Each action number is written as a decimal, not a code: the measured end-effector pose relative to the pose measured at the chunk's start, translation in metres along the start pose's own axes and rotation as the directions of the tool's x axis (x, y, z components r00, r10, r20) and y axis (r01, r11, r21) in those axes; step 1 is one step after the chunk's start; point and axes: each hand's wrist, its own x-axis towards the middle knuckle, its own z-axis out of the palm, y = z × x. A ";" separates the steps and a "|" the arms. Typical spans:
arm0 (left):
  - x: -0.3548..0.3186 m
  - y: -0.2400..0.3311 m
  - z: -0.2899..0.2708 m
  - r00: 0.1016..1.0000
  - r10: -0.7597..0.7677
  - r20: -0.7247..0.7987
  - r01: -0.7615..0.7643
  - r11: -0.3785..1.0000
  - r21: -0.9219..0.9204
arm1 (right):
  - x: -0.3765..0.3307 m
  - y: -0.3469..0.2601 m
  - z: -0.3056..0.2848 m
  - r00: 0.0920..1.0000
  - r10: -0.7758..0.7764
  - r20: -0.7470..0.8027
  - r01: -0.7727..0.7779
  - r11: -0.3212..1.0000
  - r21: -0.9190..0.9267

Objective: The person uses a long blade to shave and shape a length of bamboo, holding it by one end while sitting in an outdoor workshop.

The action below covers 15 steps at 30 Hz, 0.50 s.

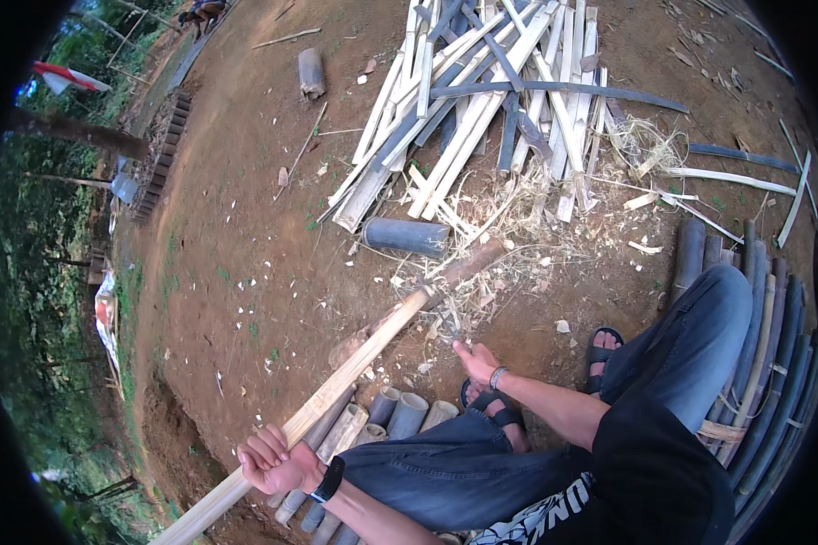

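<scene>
A long pale bamboo slat (354, 363) slants from the lower left up toward the middle. My left hand (277, 461), with a dark watch at the wrist, is closed around its near part, fingers curled. The far end rests at a short brown log (468, 266) among shavings. My right hand (479, 362), wearing a bracelet, is closed just right of the slat, above my sandalled foot. A thin greyish shape shows beyond its fingers, but I cannot make out what it holds.
A heap of split bamboo slats (518, 82) lies ahead, with curly shavings (518, 204) and a dark bamboo piece (406, 237) at its near side. Cut bamboo tubes (409, 413) are beneath my left leg. A bamboo-pole bench (772, 381) stands at right.
</scene>
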 end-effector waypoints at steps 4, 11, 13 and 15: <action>-0.004 0.003 -0.009 0.982 0.005 -0.190 0.008 0.998 0.067 | -0.024 -0.016 -0.026 0.982 -0.121 0.144 0.141 0.980 -0.141; -0.001 -0.005 -0.006 0.918 0.005 -0.398 0.027 0.997 0.075 | -0.006 -0.001 -0.027 0.986 -0.103 0.133 0.107 0.994 -0.029; 0.000 -0.005 -0.010 0.894 0.013 -0.448 0.019 0.998 0.068 | 0.010 -0.009 -0.032 0.994 -0.061 0.096 0.066 0.997 -0.042; 0.001 -0.007 -0.027 0.867 0.008 -0.498 0.022 0.998 0.055 | 0.005 -0.027 -0.027 0.975 0.165 0.151 -0.177 0.981 0.076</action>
